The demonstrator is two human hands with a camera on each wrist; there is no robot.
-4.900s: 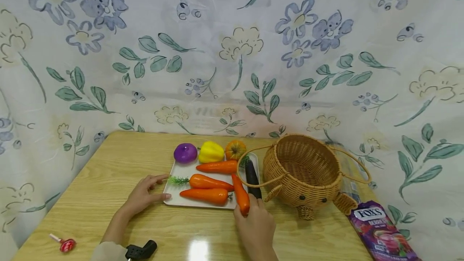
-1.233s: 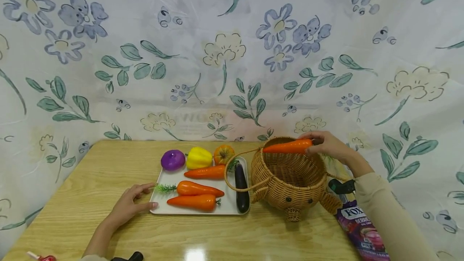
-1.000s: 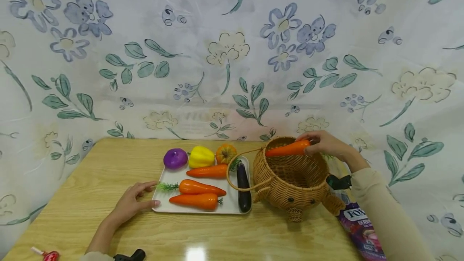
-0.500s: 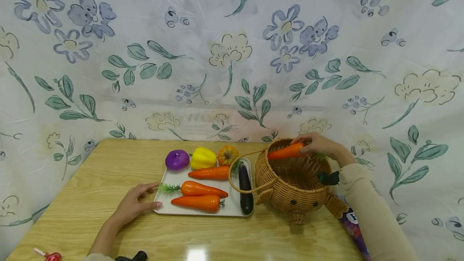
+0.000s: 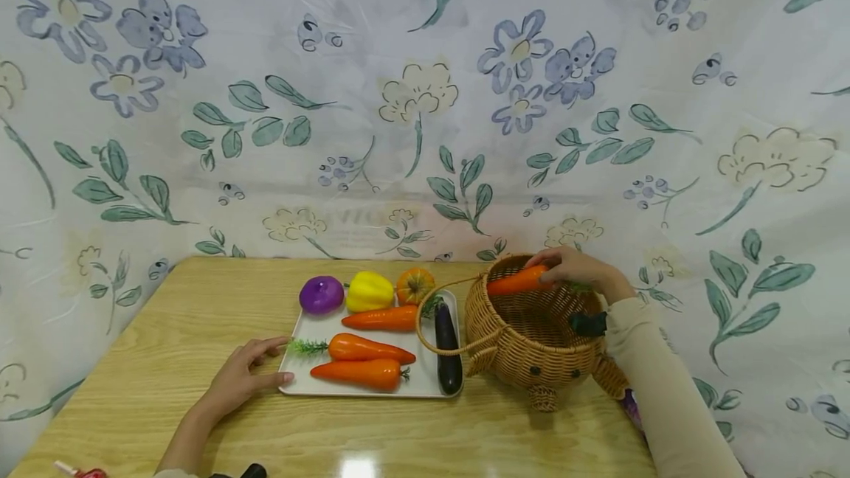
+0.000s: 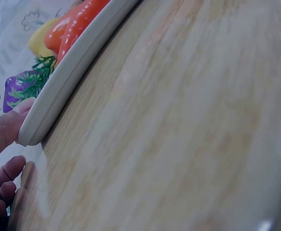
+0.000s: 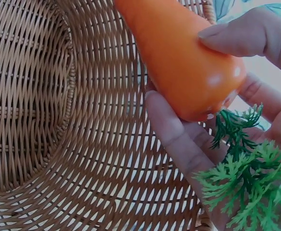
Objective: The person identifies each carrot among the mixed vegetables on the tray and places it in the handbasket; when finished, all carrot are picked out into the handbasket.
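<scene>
Through the head camera I see a glossy, tapering orange carrot inside the mouth of a tan wicker animal-faced basket, held by the right-hand grip. The left-hand grip is relaxed, thumb at a white rectangular tray. My left wrist view shows a fingertip touching the tray's rim. My right wrist view shows the carrot smooth, highlights on its blunt end, feathery green leaves below.
</scene>
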